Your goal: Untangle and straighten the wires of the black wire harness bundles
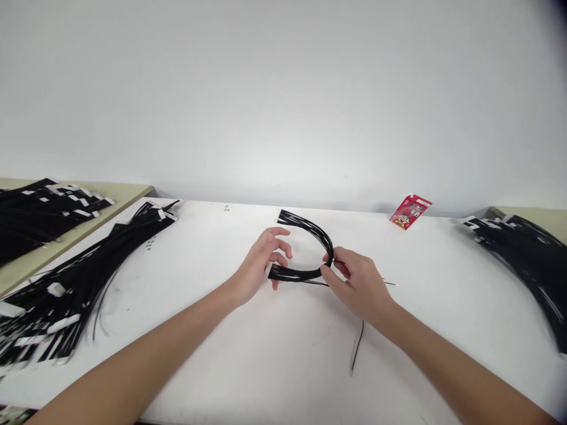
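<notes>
A black wire harness [316, 231] curves in a U, with a white connector at each end. My right hand [357, 280] is closed on the bend of the bundle, pinching it between thumb and fingers. Loose black wires pass beneath that hand, and one wire end [355, 351] hangs toward the front. My left hand [266, 257] has its fingers spread beside the near white connector [268, 270], which overlaps them; whether they touch is unclear. Just above that hand is the far white connector [279, 216].
Black harnesses with white connectors form a pile [97, 265] at left on the white table [212, 354]. More lie on a beige surface [133, 193] at far left. Another harness bundle [522, 260] is at right. A red printed packet [410, 211] rests near the wall.
</notes>
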Tool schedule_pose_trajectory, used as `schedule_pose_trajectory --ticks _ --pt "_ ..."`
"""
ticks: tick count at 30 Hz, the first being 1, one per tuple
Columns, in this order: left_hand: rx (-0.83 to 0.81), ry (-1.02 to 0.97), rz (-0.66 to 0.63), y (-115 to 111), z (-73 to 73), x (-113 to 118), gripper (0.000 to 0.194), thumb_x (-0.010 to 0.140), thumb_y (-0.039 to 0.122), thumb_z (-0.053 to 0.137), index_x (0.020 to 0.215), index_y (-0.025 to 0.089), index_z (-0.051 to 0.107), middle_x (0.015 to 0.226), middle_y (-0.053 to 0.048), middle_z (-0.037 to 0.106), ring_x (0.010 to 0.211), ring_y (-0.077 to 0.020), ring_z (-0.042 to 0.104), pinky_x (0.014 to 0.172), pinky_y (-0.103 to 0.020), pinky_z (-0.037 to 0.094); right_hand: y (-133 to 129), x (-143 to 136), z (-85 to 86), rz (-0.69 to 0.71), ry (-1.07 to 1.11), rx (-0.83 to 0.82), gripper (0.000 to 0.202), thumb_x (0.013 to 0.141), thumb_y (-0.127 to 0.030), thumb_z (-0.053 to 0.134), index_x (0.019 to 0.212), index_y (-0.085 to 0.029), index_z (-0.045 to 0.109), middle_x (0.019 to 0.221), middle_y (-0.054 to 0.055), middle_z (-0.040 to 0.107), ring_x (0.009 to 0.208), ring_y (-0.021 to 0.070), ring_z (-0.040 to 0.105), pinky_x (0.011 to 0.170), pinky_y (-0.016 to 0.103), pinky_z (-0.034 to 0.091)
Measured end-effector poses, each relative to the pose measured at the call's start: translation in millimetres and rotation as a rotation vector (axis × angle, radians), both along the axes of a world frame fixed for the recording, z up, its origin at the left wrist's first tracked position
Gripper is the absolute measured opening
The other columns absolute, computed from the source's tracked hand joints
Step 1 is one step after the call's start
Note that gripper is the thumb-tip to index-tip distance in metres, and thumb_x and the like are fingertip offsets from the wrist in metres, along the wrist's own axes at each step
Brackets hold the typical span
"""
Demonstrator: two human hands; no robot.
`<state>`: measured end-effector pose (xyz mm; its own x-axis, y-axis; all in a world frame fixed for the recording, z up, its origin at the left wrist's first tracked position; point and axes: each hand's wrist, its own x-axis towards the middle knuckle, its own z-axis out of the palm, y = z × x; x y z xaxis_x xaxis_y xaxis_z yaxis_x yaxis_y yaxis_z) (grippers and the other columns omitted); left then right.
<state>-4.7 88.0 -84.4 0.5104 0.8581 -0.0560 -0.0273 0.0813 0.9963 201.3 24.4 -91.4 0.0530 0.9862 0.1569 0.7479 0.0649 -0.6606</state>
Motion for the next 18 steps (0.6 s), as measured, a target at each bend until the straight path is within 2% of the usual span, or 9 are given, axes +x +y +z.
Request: schedule_pose_trajectory --ticks 3,8,14,18 --pt "-0.011 0.057 0.086 -4.6 -1.5 3.6 0.048 0.089 0.065 0.032 0.120 0.029 0.040 0.090 -0.004 0.051 0.073 -0.0172 0.052 0.036 -0.020 0.041 -1.4 -2.9 1.9 0.020 -0.074 -0.032 0.011 0.081 -0.032 0.050 0.080 -0.023 0.056 0.059 -0.004 0.042 0.052 0.0114 0.035 0.048 0.025 0.027" --pt "-0.114 0.095 0.236 -7.8 -2.5 8.4 0.044 0.087 0.068 0.032 0.111 0.031 0.036 0.084 0.000 0.052 0.063 -0.0152 0.053 0.031 -0.018 0.034 -2.4 -4.8 4.4 0.055 -0.107 -0.049 0.007 0.078 -0.028 0.050 0.075 -0.022 0.053 0.059 -0.005 0.042 0.052 0.0106 0.035 0.048 0.024 0.026" --pt "-0.041 0.057 0.231 -4.6 -3.0 9.9 0.037 0.089 0.061 0.039 0.088 0.024 0.040 0.077 0.001 0.050 0.057 -0.0121 0.052 0.030 -0.016 0.028 -3.4 -4.7 2.9 0.134 -0.079 -0.057 0.005 0.077 -0.026 0.050 0.076 -0.023 0.055 0.062 -0.005 0.049 0.054 0.0104 0.039 0.050 0.024 0.030" --pt "-0.027 0.032 0.250 -4.4 -0.9 10.4 0.035 0.090 0.056 0.043 0.084 0.022 0.043 0.074 0.001 0.050 0.055 -0.0119 0.050 0.029 -0.016 0.026 -1.8 -2.7 0.8 0.146 0.033 -0.086 0.004 0.079 -0.026 0.052 0.078 -0.024 0.056 0.062 -0.005 0.050 0.056 0.0108 0.041 0.051 0.024 0.034"
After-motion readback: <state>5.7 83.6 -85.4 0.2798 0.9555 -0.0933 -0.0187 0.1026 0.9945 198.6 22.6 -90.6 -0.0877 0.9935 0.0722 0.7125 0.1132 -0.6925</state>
